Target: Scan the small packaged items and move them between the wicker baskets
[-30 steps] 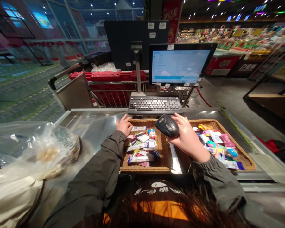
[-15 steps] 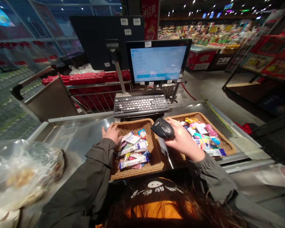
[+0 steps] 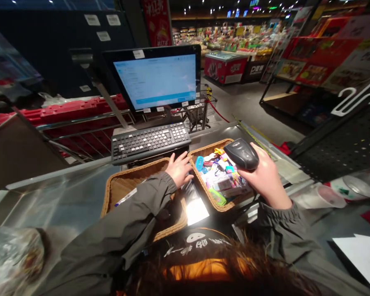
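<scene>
- Far left, at the bottom edge: a clear plastic bag (image 3: pixel 12 255) lying on the steel table (image 3: pixel 64 197), blurred, contents not readable.
- Left of centre: an oblong wicker basket (image 3: pixel 117 187) on the table, mostly covered by the dark sleeve (image 3: pixel 120 230) of the left arm; one slim packet visible inside near the sleeve.
- Behind that basket: a black keyboard (image 3: pixel 150 141) on a raised stand, with a lit monitor (image 3: pixel 156 78) above it showing a pale blue screen.
- Centre: left hand (image 3: pixel 179 167) resting palm down with fingers spread, at the gap between the two baskets, just in front of the keyboard stand; grip loose and flat, closed on nothing.
- Just below that hand: a shiny flat sheet (image 3: pixel 195 205) lying between the baskets.
- Right of centre: a second wicker basket (image 3: pixel 203 149) filled with small colourful packets (image 3: pixel 222 181), touching one another in a heap.
- Right: right hand (image 3: pixel 267 179) raised over the near right corner of the second basket, grip wrapped around a black handheld barcode scanner (image 3: pixel 242 153); scanner head tilted up and to the left, above the packets and clear of them.
- Far right: a white paper sheet (image 3: pixel 362 255) at the table's corner, well apart from the hands.
</scene>
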`<state>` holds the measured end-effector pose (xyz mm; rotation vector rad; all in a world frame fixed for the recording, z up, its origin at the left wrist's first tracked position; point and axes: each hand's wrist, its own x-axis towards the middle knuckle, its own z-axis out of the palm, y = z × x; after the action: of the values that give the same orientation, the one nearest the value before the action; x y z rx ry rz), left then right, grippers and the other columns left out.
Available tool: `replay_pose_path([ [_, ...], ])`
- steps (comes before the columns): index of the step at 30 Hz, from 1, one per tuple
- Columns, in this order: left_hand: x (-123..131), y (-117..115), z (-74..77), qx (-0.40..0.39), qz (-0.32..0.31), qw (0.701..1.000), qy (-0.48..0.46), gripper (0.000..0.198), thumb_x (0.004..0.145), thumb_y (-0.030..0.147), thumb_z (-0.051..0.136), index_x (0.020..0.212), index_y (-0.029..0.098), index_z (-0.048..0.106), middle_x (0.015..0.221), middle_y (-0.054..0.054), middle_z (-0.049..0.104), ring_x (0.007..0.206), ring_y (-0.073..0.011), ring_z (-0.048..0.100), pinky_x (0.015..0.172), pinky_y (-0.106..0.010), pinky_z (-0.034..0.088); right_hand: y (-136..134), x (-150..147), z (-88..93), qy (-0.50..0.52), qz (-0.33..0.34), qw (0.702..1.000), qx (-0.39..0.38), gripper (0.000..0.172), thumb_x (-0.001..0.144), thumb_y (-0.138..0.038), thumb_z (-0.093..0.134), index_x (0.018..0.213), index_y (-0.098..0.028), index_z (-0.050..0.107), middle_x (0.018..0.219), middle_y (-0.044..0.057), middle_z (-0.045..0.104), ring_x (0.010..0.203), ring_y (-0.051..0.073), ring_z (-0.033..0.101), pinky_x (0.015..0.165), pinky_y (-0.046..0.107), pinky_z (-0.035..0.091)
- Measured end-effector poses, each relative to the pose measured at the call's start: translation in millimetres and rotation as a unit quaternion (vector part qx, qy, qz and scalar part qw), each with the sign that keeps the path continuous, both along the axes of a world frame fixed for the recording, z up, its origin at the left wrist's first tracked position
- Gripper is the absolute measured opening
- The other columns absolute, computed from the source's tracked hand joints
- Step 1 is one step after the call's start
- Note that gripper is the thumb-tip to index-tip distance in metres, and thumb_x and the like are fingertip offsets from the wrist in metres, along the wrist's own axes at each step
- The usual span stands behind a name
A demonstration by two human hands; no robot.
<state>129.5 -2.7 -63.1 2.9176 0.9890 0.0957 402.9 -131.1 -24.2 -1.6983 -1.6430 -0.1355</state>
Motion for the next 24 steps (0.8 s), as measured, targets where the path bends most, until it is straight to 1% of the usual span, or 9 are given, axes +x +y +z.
replay_pose_path([
  [3, 45, 1, -13.4, -0.020, -0.051, 0.998, 0.029, 0.018, 0.086, 0.033, 0.063, 0.098, 0.024, 0.074, 0.150, -0.011, 0.048, 0.147, -0.0337, 0.029, 0.116, -0.070, 0.015, -4, 12, -1.0, 0.003, -0.006, 1.000, -0.001, 0.068, 0.072, -0.037, 0.069, 0.132, -0.010, 0.053, 0.131, 0.021, 0.061, 0.131, 0.038, 0.051, 0.112, 0.056, 0.040],
  [7, 89, 5, -39.7, -0.054, -0.069, 0.995, 0.053, 0.014, 0.082, 0.031, 0.066, 0.090, 0.023, 0.074, 0.146, -0.010, 0.052, 0.146, -0.0351, 0.030, 0.116, -0.069, 0.015, -6, 28, 0.3, 0.005, -0.013, 1.000, -0.003, 0.066, 0.072, -0.036, 0.069, 0.131, -0.012, 0.054, 0.130, 0.020, 0.062, 0.131, 0.037, 0.052, 0.111, 0.055, 0.041],
  [11, 118, 9, -69.5, -0.081, -0.075, 0.993, 0.031, 0.018, 0.084, 0.031, 0.063, 0.091, 0.022, 0.075, 0.145, -0.011, 0.054, 0.146, -0.0361, 0.029, 0.117, -0.068, 0.009, -4, 41, -2.1, 0.016, -0.020, 1.000, -0.006, 0.064, 0.072, -0.035, 0.069, 0.130, -0.013, 0.054, 0.129, 0.019, 0.063, 0.130, 0.037, 0.053, 0.110, 0.056, 0.042],
  [14, 131, 10, -83.6, -0.099, -0.072, 0.992, 0.017, 0.018, 0.084, 0.028, 0.059, 0.088, 0.023, 0.076, 0.141, -0.009, 0.058, 0.145, -0.0351, 0.032, 0.119, -0.065, 0.005, -2, 47, -5.4, 0.019, -0.020, 1.000, -0.003, 0.062, 0.072, -0.036, 0.070, 0.129, -0.015, 0.055, 0.128, 0.018, 0.064, 0.130, 0.036, 0.052, 0.111, 0.055, 0.042],
  [16, 136, 10, -87.5, -0.111, -0.066, 0.992, 0.010, 0.017, 0.083, 0.024, 0.059, 0.085, 0.024, 0.076, 0.138, -0.007, 0.061, 0.144, -0.0337, 0.034, 0.121, -0.062, 0.006, -1, 50, -6.9, 0.019, -0.017, 1.000, -0.002, 0.061, 0.072, -0.034, 0.069, 0.129, -0.015, 0.056, 0.127, 0.018, 0.064, 0.131, 0.036, 0.052, 0.111, 0.055, 0.041],
  [19, 139, 9, -86.9, -0.134, -0.059, 0.989, -0.004, 0.014, 0.080, 0.022, 0.062, 0.082, 0.024, 0.075, 0.135, -0.005, 0.064, 0.143, -0.0325, 0.036, 0.121, -0.061, 0.008, 0, 51, -8.0, 0.024, -0.017, 1.000, -0.008, 0.062, 0.072, -0.032, 0.068, 0.130, -0.013, 0.055, 0.129, 0.019, 0.063, 0.132, 0.036, 0.051, 0.112, 0.055, 0.040],
  [22, 137, 7, -80.0, -0.147, -0.054, 0.988, -0.014, 0.008, 0.077, 0.022, 0.066, 0.076, 0.024, 0.074, 0.132, -0.003, 0.066, 0.141, -0.0325, 0.040, 0.119, -0.063, 0.012, 0, 50, -8.4, 0.027, -0.022, 0.999, -0.013, 0.065, 0.072, -0.034, 0.069, 0.132, -0.014, 0.054, 0.131, 0.019, 0.062, 0.132, 0.036, 0.051, 0.112, 0.055, 0.040],
  [24, 134, 7, -70.6, -0.146, -0.044, 0.988, -0.022, 0.008, 0.078, 0.021, 0.066, 0.075, 0.024, 0.073, 0.131, -0.002, 0.066, 0.140, -0.0319, 0.042, 0.118, -0.065, 0.014, 0, 49, -8.2, 0.026, -0.023, 0.999, -0.011, 0.065, 0.072, -0.034, 0.070, 0.132, -0.014, 0.054, 0.131, 0.018, 0.062, 0.131, 0.036, 0.052, 0.111, 0.055, 0.040],
])
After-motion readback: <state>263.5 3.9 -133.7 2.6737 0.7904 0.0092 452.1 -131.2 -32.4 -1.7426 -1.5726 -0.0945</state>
